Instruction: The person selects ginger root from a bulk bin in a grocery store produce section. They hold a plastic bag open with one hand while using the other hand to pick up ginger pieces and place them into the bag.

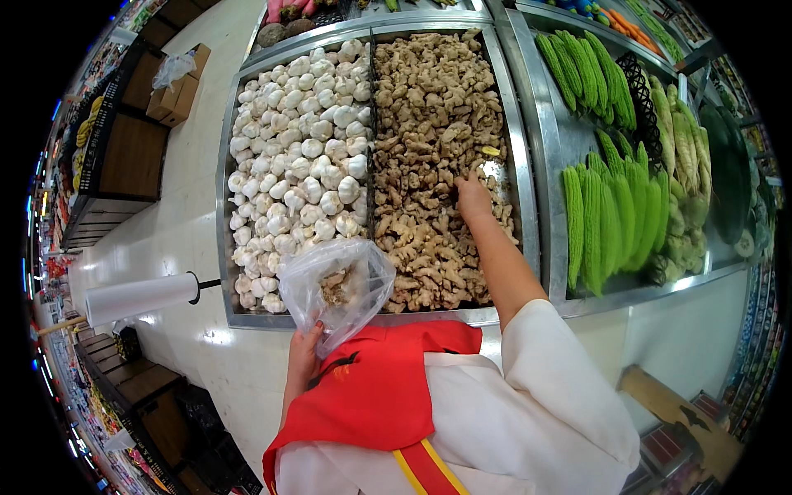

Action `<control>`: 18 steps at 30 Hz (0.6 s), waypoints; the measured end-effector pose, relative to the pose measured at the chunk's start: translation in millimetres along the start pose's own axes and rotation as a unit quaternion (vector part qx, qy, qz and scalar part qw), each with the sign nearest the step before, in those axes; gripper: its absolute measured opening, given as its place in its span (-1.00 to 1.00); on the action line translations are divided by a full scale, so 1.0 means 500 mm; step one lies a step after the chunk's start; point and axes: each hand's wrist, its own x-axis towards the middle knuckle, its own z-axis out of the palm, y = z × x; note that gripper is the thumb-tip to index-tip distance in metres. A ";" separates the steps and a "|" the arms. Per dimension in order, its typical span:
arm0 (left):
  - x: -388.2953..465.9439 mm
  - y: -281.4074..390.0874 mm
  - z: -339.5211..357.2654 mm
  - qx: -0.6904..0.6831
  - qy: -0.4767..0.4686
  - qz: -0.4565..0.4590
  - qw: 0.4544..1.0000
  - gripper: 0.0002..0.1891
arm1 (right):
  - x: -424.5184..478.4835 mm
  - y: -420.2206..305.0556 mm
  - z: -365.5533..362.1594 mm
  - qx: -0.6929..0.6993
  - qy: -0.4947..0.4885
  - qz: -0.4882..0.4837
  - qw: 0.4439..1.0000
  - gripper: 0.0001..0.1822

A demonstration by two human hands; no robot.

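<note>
My left hand [305,348] grips the edge of a clear plastic bag [373,281], held over the near edge of the bin. A small brownish clump [336,286], too unclear to name, lies inside the bag's wide mouth. My right hand [475,197] reaches into the heap of ginger root [433,124], beside a bare shiny patch of the metal tray [494,171]. Its fingertips are among the roots, and whether they hold a piece is hidden. A yellow cut piece [490,151] lies just beyond that hand. White garlic bulbs [303,148] fill the left compartment.
A black divider [371,133] separates garlic from ginger. Bitter gourds [619,216] and white radishes [684,136] lie in the metal display on the right. A plastic bag roll [142,298] juts out at the left. Cardboard boxes [176,93] stand on the floor farther off.
</note>
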 end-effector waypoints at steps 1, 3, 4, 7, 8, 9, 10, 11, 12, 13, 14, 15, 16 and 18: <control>0.000 0.001 0.000 -0.001 0.004 -0.006 1.000 -0.51 | 0.002 0.004 0.005 -0.027 -0.009 -0.008 1.000 -0.71; 0.000 0.000 0.001 -0.020 0.000 -0.010 1.000 -0.48 | 0.009 0.012 0.011 -0.040 0.030 -0.027 0.998 -0.72; 0.000 0.000 0.001 -0.009 0.009 -0.014 1.000 -0.49 | 0.010 0.015 0.010 -0.027 0.077 -0.038 0.996 -0.72; 0.001 -0.005 -0.002 -0.018 0.010 -0.001 1.000 -0.51 | -0.015 -0.002 -0.015 0.123 0.101 0.016 0.987 -0.77; 0.001 -0.006 -0.003 -0.015 0.016 0.004 1.000 -0.51 | -0.034 -0.016 -0.034 0.185 0.090 0.061 0.977 -0.78; 0.002 -0.008 -0.003 -0.013 0.021 0.007 1.000 -0.51 | -0.055 -0.044 -0.051 0.280 0.113 0.036 0.953 -0.79; 0.004 -0.009 -0.004 -0.009 0.013 0.007 1.000 -0.53 | -0.091 -0.082 -0.067 0.472 0.059 0.048 0.878 -0.80; 0.006 -0.008 -0.005 -0.005 0.005 0.007 1.000 -0.54 | -0.130 -0.121 -0.083 0.549 0.022 -0.038 0.835 -0.80; 0.007 -0.007 -0.006 -0.005 0.004 0.006 1.000 -0.55 | -0.173 -0.166 -0.093 0.559 -0.044 -0.081 0.824 -0.76; 0.009 -0.005 -0.006 -0.001 -0.006 0.006 1.000 -0.55 | -0.213 -0.205 -0.100 0.596 -0.075 -0.175 0.780 -0.72; 0.012 -0.004 -0.005 -0.004 -0.010 0.007 1.000 -0.55 | -0.240 -0.232 -0.106 0.561 -0.130 -0.191 0.795 -0.69; 0.014 -0.002 -0.005 -0.008 -0.014 0.009 1.000 -0.55 | -0.244 -0.244 -0.112 0.544 -0.188 -0.251 0.778 -0.65; 0.015 -0.002 -0.004 -0.015 -0.019 0.015 1.000 -0.55 | -0.242 -0.241 -0.112 0.508 -0.131 -0.269 0.808 -0.68; 0.012 -0.003 -0.005 -0.046 -0.049 0.040 0.997 -0.55 | -0.201 -0.194 -0.101 0.414 -0.029 -0.103 0.904 -0.67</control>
